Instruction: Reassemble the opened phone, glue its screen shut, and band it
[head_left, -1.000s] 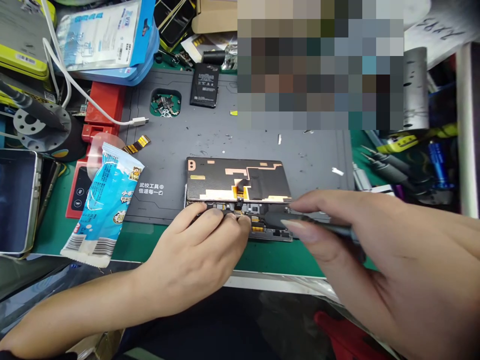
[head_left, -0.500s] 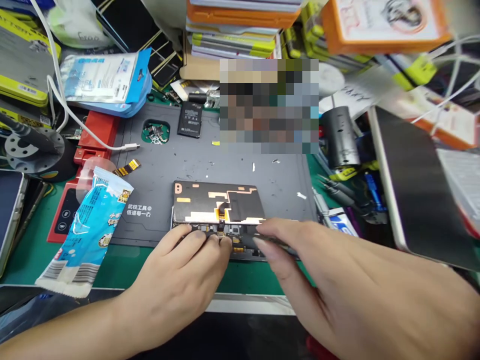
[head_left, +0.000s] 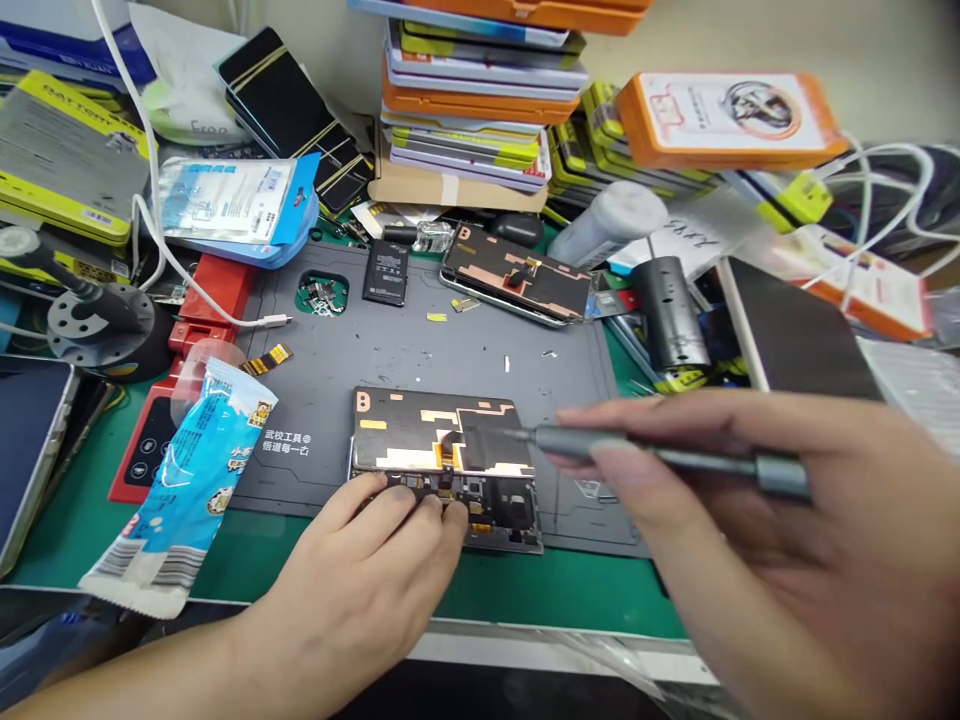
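An opened phone (head_left: pixel 512 500) lies on the grey mat, its circuit board and camera modules exposed along the near edge. A black inner panel with copper-coloured patches (head_left: pixel 397 430) rests behind the board, joined to it by a short flex cable (head_left: pixel 448 455). The curled fingers of my left hand (head_left: pixel 382 560) grip the phone's near edge, covering part of the board. In my right hand (head_left: pixel 720 480) is a dark grey screwdriver (head_left: pixel 667 455), pinched between thumb and fingers. Its blurred tip points left, over or beside the panel's right side; I cannot tell whether they touch.
Behind lies a second phone (head_left: pixel 517 275) with similar copper patches, near a black battery (head_left: pixel 386 272). On the left are a blue snack wrapper (head_left: pixel 187 480) and a red device (head_left: pixel 142 460). Stacked boxes (head_left: pixel 472 110) stand at the back, a dark cylinder (head_left: pixel 670 315) at right.
My right hand has lifted off the phone's near right side and moved up and right, bringing the screwdriver into clear view. My left hand keeps its hold. The camera view has shifted.
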